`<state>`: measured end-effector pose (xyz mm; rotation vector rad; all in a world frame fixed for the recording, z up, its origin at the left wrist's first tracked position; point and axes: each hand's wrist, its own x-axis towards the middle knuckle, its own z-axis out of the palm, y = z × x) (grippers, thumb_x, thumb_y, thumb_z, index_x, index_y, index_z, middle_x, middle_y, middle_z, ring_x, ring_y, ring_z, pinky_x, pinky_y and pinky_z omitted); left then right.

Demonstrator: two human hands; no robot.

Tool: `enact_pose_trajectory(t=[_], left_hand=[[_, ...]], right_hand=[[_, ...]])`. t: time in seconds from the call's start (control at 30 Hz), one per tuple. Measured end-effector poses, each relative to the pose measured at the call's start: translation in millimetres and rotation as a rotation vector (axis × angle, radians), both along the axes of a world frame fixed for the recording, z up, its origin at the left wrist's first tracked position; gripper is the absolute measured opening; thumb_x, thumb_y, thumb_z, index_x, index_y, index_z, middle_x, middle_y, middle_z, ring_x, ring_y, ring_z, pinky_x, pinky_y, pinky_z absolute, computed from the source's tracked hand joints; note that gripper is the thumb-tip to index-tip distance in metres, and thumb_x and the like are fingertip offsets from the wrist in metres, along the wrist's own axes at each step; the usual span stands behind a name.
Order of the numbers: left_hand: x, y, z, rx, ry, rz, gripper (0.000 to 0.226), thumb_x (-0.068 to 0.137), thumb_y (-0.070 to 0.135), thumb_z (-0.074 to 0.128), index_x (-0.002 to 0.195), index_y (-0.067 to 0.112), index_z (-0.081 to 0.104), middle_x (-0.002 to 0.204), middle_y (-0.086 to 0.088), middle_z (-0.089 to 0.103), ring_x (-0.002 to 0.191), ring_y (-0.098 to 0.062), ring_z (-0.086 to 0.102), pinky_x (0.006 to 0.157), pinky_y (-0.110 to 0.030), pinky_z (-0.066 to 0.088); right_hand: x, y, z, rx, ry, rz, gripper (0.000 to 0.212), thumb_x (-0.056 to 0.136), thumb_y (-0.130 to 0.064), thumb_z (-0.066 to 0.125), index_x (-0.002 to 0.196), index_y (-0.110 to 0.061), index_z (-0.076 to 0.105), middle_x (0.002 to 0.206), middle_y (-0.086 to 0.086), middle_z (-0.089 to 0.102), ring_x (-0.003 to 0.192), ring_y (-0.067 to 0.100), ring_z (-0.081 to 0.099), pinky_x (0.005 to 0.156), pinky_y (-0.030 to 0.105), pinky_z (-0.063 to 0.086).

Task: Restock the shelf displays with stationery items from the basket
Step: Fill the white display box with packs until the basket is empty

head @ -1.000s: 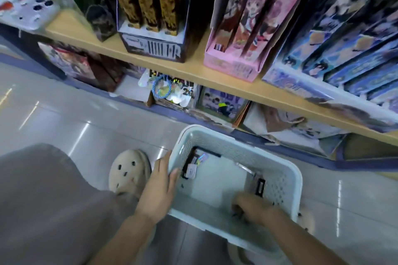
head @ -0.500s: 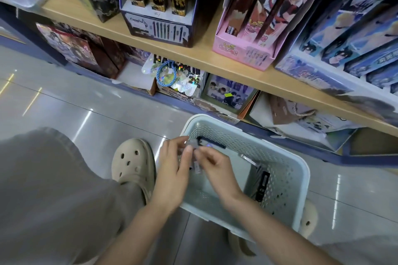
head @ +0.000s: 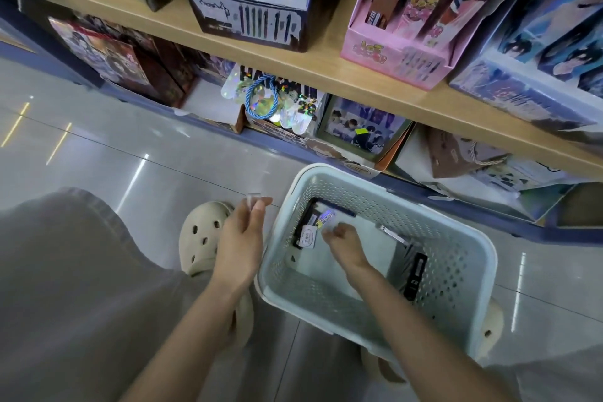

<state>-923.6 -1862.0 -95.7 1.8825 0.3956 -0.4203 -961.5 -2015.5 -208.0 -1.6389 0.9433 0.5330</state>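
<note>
Lower left of frame: grey trouser leg [head: 65, 271], w/ a beige clog [head: 202, 238] just right of it on the glossy tile floor [head: 98, 147]. Next, left hand [head: 241, 238] is raised just outside the basket's left wall, thumb & fingertips pinching a small clear piece [head: 254, 197] at the top; rest of the fingers tucked in. Upper ctr: wooden shelf [head: 326, 65] carries a dark display box [head: 254, 19], and below its edge a blue cord ring [head: 261, 104] lies on shiny holographic packs. Ctr-right, on the floor: pale perforated basket [head: 456, 271], pushed up near the shelf base. Inside, at its upper-left corner, a white tag card [head: 308, 237] & a holographic packet [head: 323, 219] lie on a flat dark pack. Right hand [head: 346, 238] is down in the basket beside them, fingers curled; too blurred to tell if it grips anything. Further right a dark packet [head: 414, 274] leans along the basket's right wall. Above that, a pink display box [head: 398, 52] on the shelf, then blue illustrated boxes [head: 522, 91] at far right.
</note>
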Motion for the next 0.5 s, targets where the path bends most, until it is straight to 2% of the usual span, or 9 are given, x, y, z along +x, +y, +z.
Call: enact_pose_trajectory(t=[0.07,0.13,0.17,0.23,0.33,0.43,0.5], left_hand=[[-3.0,-0.9,0.1,-0.022,0.043,-0.063,0.028,0.101,0.025,0.04,0.086,0.033,0.063,0.087,0.014,0.067,0.088,-0.003,0.063,0.078,-0.017,0.047],[-5.2,-1.7,-0.9,-0.019,0.053,-0.082,0.03,0.101,0.026,0.041,0.086,0.035,0.066,0.084,0.012,0.069,0.08,0.002,0.063,0.075,-0.016,0.048],[-5.9,-2.4,-1.5,-0.034,0.061,-0.065,0.029,0.1,0.027,0.042,0.087,0.035,0.066,0.084,0.012,0.07,0.079,0.002,0.063,0.075,-0.017,0.048],[-6.8,-2.7,-4.3,-0.058,0.072,-0.042,0.028,0.1,0.026,0.043,0.089,0.034,0.068,0.085,0.009,0.071,0.082,-0.002,0.064,0.079,-0.023,0.048],[-7.0,-2.9,-6.8,-0.061,0.084,-0.03,0.029,0.1,0.026,0.043,0.09,0.034,0.068,0.087,0.008,0.071,0.085,-0.007,0.065,0.084,-0.029,0.049],[-7.7,-3.5,-7.0,-0.067,0.103,-0.024,0.028,0.1,0.027,0.043,0.092,0.031,0.069,0.089,0.005,0.072,0.09,-0.013,0.066,0.09,-0.037,0.05],[-8.6,-3.5,-7.3,-0.071,0.106,-0.024,0.027,0.1,0.027,0.043,0.096,0.03,0.069,0.092,0.004,0.072,0.093,-0.015,0.066,0.093,-0.042,0.05]], right_hand=[[4.4,8.6,-12.3,-0.01,-0.028,-0.064,0.024,0.09,-0.002,0.055,0.072,-0.011,0.043,0.071,0.002,0.044,0.072,0.017,0.043,0.055,0.021,0.031],[10.4,21.9,-20.2,-0.012,-0.068,-0.094,0.026,0.088,0.0,0.055,0.067,-0.008,0.044,0.071,0.012,0.05,0.07,0.02,0.048,0.061,0.026,0.036],[13.3,28.8,-23.3,-0.008,-0.08,-0.116,0.021,0.088,-0.001,0.057,0.068,-0.004,0.049,0.074,0.016,0.057,0.072,0.022,0.054,0.066,0.029,0.04],[15.7,38.4,-33.6,-0.002,-0.072,-0.173,0.012,0.087,-0.004,0.058,0.082,0.007,0.061,0.086,0.022,0.067,0.08,0.027,0.061,0.074,0.035,0.046],[18.9,40.7,-37.9,-0.007,-0.049,-0.218,0.017,0.089,-0.007,0.059,0.096,0.006,0.066,0.095,0.019,0.069,0.087,0.027,0.063,0.081,0.036,0.049],[20.9,39.9,-36.4,0.061,0.022,-0.176,0.021,0.092,-0.013,0.058,0.103,0.003,0.067,0.096,0.014,0.067,0.085,0.023,0.06,0.076,0.029,0.044],[20.8,43.5,-39.8,0.033,0.058,-0.163,0.024,0.091,-0.017,0.058,0.104,0.002,0.067,0.099,0.016,0.068,0.087,0.026,0.061,0.075,0.03,0.045]])
